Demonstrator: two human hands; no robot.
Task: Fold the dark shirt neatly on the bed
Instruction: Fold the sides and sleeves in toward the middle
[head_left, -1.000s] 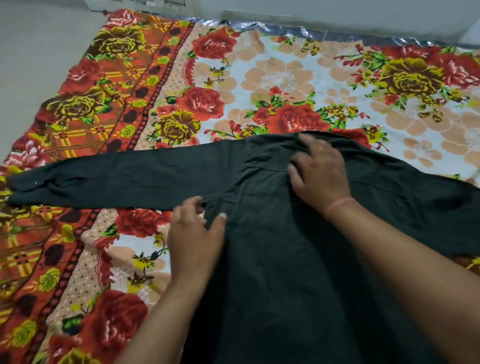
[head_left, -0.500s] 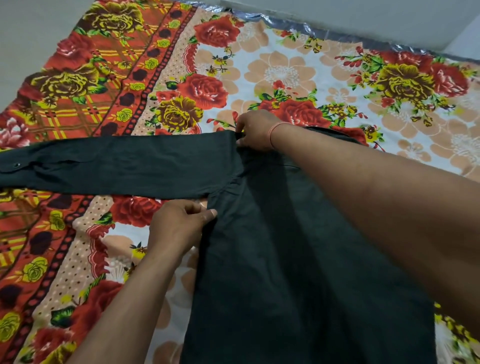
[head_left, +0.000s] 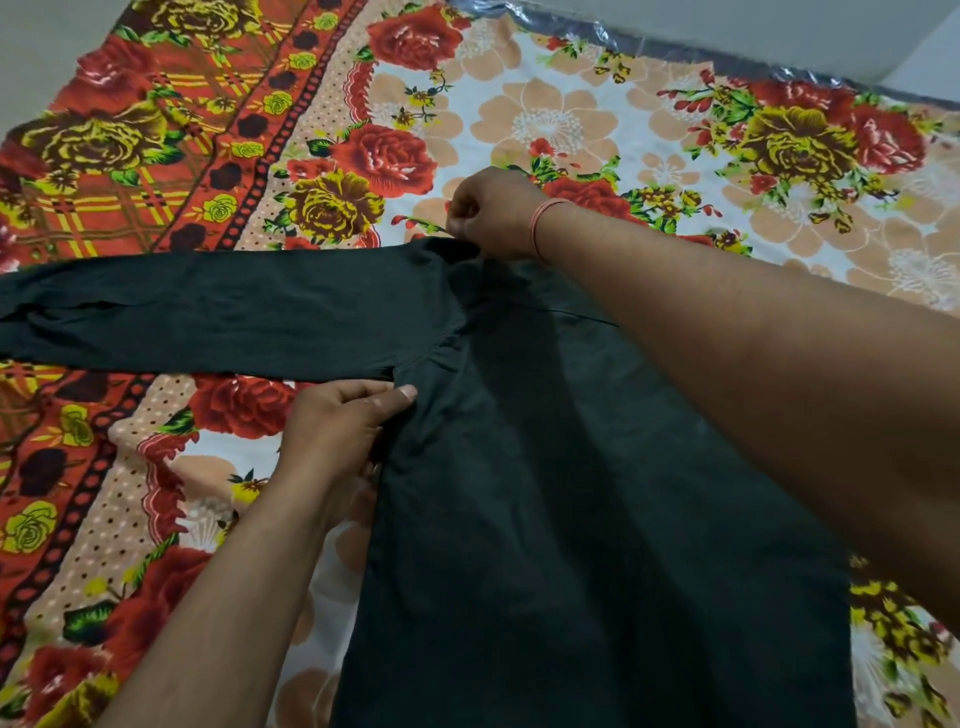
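Observation:
The dark shirt (head_left: 545, 519) lies flat on the bed, its body running toward me and one long sleeve (head_left: 208, 317) stretched out to the left. My left hand (head_left: 337, 431) pinches the shirt's left side edge just below the armpit. My right hand (head_left: 493, 213), with a pink band on the wrist, is closed on the shoulder edge at the top of the shirt. My right forearm crosses over the shirt's right side and hides it.
A bedsheet (head_left: 597, 124) with red and yellow roses covers the bed. Its orange plaid border (head_left: 104, 197) runs along the left. A strip of shiny plastic (head_left: 753, 67) shows along the far edge, with pale floor beyond.
My right hand has gone from lying flat on the collar area to gripping the left shoulder edge. My left hand closed on the side seam. The view shifted down and right.

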